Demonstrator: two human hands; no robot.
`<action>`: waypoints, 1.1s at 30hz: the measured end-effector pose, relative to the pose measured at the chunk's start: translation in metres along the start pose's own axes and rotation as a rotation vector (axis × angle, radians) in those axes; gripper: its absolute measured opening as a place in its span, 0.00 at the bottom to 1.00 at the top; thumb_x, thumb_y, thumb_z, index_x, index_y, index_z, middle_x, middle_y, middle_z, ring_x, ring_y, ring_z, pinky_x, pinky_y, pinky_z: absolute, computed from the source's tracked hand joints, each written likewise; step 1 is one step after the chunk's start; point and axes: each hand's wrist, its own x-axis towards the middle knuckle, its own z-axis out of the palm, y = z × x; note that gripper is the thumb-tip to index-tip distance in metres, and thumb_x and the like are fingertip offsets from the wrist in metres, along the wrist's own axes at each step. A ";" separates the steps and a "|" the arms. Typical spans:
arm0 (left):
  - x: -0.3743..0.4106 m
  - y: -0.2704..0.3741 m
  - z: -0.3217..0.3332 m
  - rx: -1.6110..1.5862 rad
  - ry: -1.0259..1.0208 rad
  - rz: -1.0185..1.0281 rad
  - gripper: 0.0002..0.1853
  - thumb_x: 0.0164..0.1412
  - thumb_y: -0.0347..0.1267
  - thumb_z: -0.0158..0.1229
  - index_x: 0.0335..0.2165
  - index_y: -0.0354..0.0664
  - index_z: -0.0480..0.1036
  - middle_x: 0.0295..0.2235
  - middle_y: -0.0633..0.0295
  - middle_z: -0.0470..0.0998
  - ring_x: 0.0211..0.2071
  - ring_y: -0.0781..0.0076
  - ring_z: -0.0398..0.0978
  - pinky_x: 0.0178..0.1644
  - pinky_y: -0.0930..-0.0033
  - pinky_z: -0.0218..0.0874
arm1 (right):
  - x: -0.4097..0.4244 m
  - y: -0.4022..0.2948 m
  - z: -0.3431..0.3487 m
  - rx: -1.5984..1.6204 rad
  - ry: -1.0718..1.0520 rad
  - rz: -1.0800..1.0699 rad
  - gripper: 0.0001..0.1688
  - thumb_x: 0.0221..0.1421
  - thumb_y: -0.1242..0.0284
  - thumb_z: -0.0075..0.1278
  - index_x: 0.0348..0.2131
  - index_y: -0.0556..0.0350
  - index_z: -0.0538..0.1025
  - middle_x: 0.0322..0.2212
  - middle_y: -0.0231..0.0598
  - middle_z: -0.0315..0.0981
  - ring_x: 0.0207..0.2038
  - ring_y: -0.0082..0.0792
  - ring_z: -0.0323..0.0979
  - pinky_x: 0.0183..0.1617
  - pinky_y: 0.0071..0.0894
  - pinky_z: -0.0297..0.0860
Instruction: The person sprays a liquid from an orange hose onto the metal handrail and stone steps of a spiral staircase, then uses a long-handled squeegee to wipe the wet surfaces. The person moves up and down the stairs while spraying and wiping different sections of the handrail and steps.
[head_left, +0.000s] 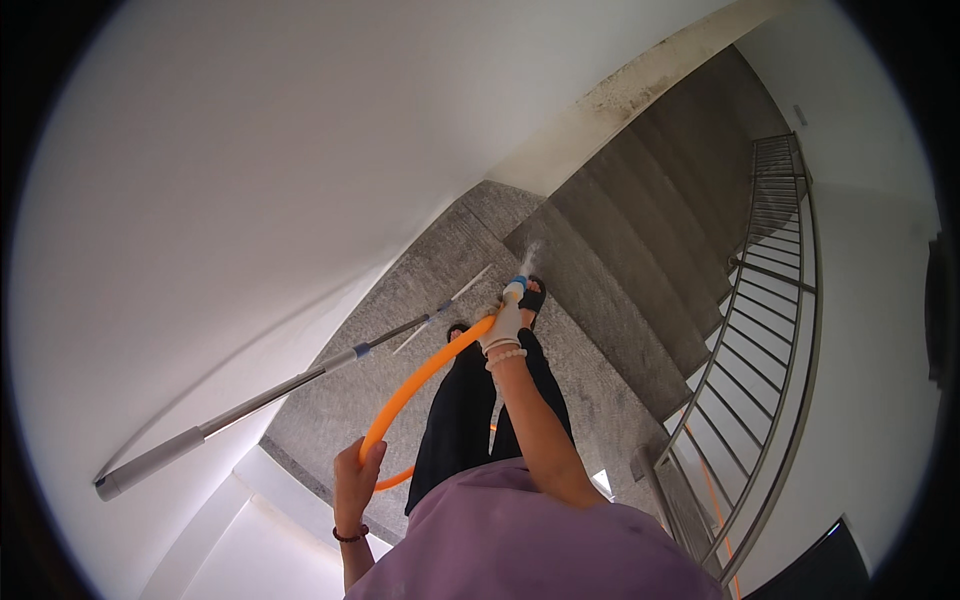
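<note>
My right hand (502, 322), in a pale glove with a beaded bracelet above it, is closed around the front end of an orange hose (416, 379). A blue and white nozzle (516, 288) sticks out beyond the glove, and water sprays from it near the edge of the landing. Bare except for a dark bracelet at the wrist, my left hand (358, 480) grips the same hose further back. From there the hose loops down behind my legs.
A long-handled squeegee or flat mop (285, 386) leans against the white wall on the left, its head on the grey landing (442, 255). Grey stairs (622, 247) run off to the upper right beside a curved metal railing (772, 367). An orange line hangs beyond the railing.
</note>
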 end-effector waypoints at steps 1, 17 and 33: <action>0.002 0.010 0.006 0.010 -0.002 -0.009 0.18 0.58 0.39 0.54 0.21 0.33 0.67 0.12 0.66 0.62 0.16 0.81 0.57 0.19 0.71 0.50 | -0.002 -0.007 0.006 -0.001 0.004 0.009 0.17 0.62 0.60 0.37 0.25 0.50 0.62 0.16 0.26 0.56 0.13 0.22 0.53 0.18 0.23 0.58; 0.021 0.047 0.039 0.180 -0.152 -0.038 0.17 0.56 0.38 0.56 0.22 0.31 0.68 0.12 0.61 0.61 0.17 0.79 0.54 0.20 0.69 0.49 | 0.000 -0.081 -0.062 -0.082 0.069 0.146 0.16 0.64 0.60 0.34 0.27 0.49 0.62 0.14 0.23 0.48 0.11 0.19 0.48 0.14 0.20 0.55; 0.000 0.018 0.176 0.646 -0.881 0.646 0.24 0.54 0.52 0.52 0.26 0.40 0.72 0.17 0.53 0.74 0.22 0.52 0.75 0.28 0.55 0.65 | -0.081 -0.286 -0.363 -0.247 0.100 0.114 0.22 0.59 0.52 0.41 0.27 0.51 0.68 0.09 0.17 0.47 0.08 0.12 0.47 0.12 0.16 0.52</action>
